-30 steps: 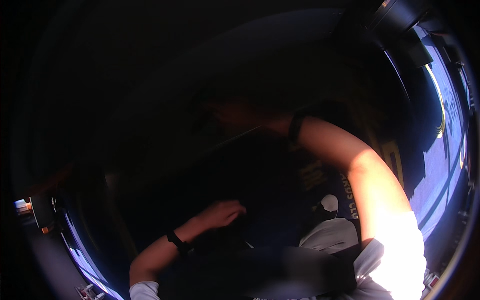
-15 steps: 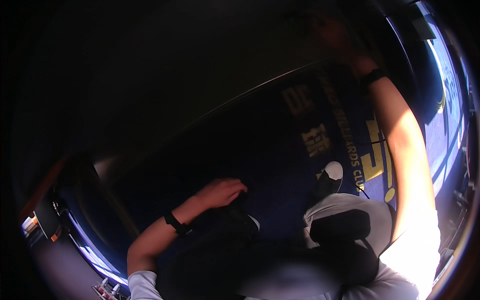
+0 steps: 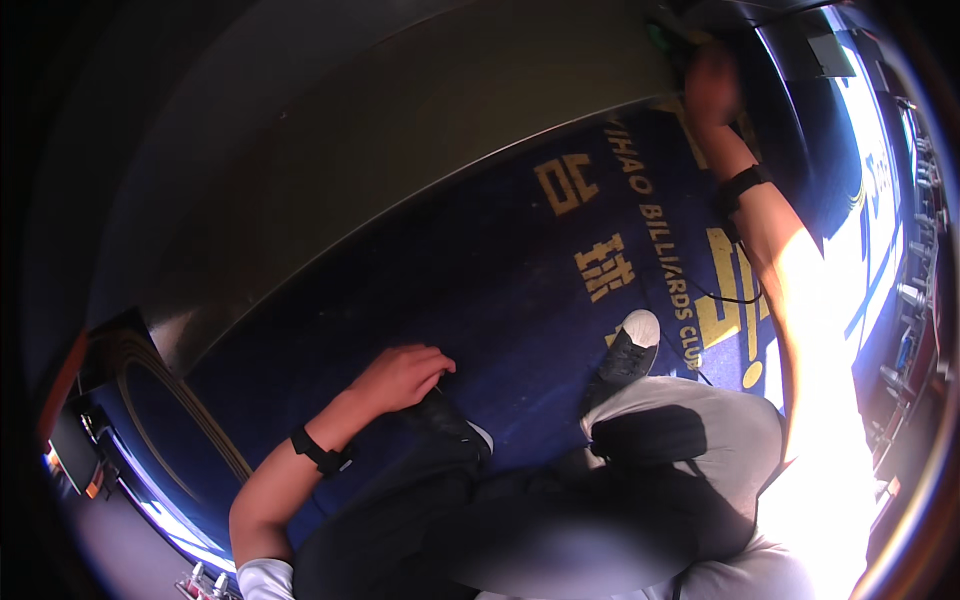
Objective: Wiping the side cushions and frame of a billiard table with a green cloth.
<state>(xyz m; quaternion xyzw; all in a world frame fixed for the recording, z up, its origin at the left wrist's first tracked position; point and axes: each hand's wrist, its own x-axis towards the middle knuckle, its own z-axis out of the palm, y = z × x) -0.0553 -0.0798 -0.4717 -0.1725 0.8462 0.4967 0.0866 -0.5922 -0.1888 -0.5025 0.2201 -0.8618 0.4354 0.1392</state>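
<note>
My left hand (image 3: 405,378) hovers above the dark shoe (image 3: 450,425) on my left foot. Its fingers are bent and close together, with nothing visible in them. At the far right, my right hand (image 3: 712,88) reaches down beside the lower edge of a large dark panel (image 3: 450,110). This hand is smeared by motion, so its fingers cannot be made out. Next to it shows a small green and dark thing (image 3: 660,38), too dim to name; I cannot tell whether the hand touches it. Both wrists wear black bands.
A blue carpet (image 3: 500,240) with yellow lettering runs below the panel. My other shoe (image 3: 630,345), black with a white toe, rests on it. A thin black cable (image 3: 735,298) crosses near my right forearm. Bright sunlight falls on the carpet at far right.
The picture is brighter, and the panel and carpet show more plainly. My right hand has shifted slightly right in view; my left hand and shoes sit slightly farther left and higher.
</note>
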